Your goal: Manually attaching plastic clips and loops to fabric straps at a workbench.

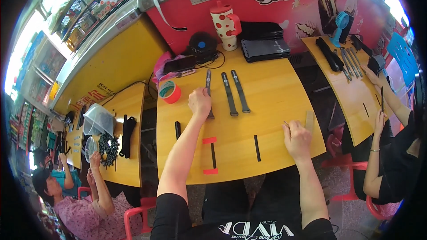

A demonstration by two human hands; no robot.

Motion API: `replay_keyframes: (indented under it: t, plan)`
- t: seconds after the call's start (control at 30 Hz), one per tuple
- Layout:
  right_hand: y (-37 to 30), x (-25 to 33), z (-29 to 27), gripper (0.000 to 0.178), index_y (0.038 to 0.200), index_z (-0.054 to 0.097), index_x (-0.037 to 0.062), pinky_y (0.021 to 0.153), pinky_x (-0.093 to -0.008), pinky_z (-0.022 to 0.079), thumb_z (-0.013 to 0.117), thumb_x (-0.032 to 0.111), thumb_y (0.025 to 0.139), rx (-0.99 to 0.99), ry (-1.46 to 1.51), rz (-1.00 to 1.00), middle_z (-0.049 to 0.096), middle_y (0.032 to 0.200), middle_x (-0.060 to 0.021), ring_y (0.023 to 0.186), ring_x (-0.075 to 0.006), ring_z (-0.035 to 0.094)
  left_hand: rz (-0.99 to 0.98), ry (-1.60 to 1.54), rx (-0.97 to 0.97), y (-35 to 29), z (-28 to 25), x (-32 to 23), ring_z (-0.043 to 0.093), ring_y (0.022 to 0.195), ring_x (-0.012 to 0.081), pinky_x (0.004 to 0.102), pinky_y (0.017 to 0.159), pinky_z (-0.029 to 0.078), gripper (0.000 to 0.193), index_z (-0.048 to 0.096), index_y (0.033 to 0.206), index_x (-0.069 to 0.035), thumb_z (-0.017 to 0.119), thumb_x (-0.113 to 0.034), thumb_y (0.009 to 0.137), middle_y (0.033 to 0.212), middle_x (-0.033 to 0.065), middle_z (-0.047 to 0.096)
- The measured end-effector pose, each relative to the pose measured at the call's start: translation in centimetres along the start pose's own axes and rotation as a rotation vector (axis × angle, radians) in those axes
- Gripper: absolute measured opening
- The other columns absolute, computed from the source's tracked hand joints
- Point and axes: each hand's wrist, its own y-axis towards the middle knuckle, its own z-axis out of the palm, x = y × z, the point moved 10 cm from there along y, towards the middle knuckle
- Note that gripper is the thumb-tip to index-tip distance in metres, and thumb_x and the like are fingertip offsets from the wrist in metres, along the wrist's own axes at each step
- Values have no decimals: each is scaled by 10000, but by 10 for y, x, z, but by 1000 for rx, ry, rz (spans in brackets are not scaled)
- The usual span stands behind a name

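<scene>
My left hand [200, 102] is closed over a dark grey strap [209, 80] lying lengthwise on the wooden table [275, 93]; the strap's ends show above and below my fingers. Two similar grey straps, a middle one [230, 94] and a right one [240, 91], lie side by side to its right. Near the table's right edge, my right hand [297, 140] has its fingers curled in; whatever they hold is too small to make out. A pale, see-through strip [308, 121] lies just beyond it. Closer to me are thin black strips [257, 148], one [213, 154] between two red tape pieces [210, 140].
A red tape roll [170, 92], phone [179, 65], black fan [203, 44], dotted tumbler [225, 26] and stack of dark pouches [265, 50] line the far side. Co-workers sit at side tables, left [84, 209] and right [391, 151]. A tub [98, 119] stands left.
</scene>
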Motion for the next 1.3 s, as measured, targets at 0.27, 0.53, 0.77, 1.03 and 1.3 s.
replay_keyframes:
  t: [0.27, 0.53, 0.77, 1.03, 1.3]
  plan:
    - [5, 1, -1, 159, 819, 561, 40, 570, -420, 485, 639, 162, 885, 22, -80, -46, 590, 757, -149, 667, -335, 628, 84, 257, 175, -2, 15, -34, 655, 893, 353, 463, 763, 512, 293, 680, 1118, -193, 547, -125, 866, 966, 159, 646]
    - [3, 1, 1, 154, 821, 572, 47, 583, -420, 498, 629, 171, 893, 35, -102, -46, 607, 772, -145, 670, -336, 635, 81, 168, 237, 17, 13, -21, 657, 943, 336, 447, 800, 521, 297, 695, 1122, -186, 618, -199, 835, 960, 171, 701]
    - [-4, 5, 3, 139, 835, 585, 44, 595, -424, 505, 623, 164, 892, -24, -88, -86, 619, 782, -151, 681, -343, 641, -66, -36, 61, 16, -33, -10, 647, 975, 362, 450, 836, 517, 291, 719, 1088, -178, 671, -232, 806, 997, 182, 693]
    - [-5, -3, -1, 147, 820, 592, 39, 600, -436, 502, 629, 166, 883, -36, -113, -73, 630, 793, -157, 690, -349, 641, -7, 329, 148, -48, -128, 26, 606, 966, 360, 452, 828, 505, 383, 710, 920, -5, 673, -375, 830, 972, 167, 643]
    - [-5, 4, 1, 148, 817, 590, 33, 631, -452, 487, 624, 160, 884, -43, -75, -105, 628, 791, -171, 730, -367, 632, 65, 105, -81, -106, -147, 98, 513, 1098, 409, 475, 843, 479, 218, 638, 814, 73, 675, -141, 806, 1080, 263, 597]
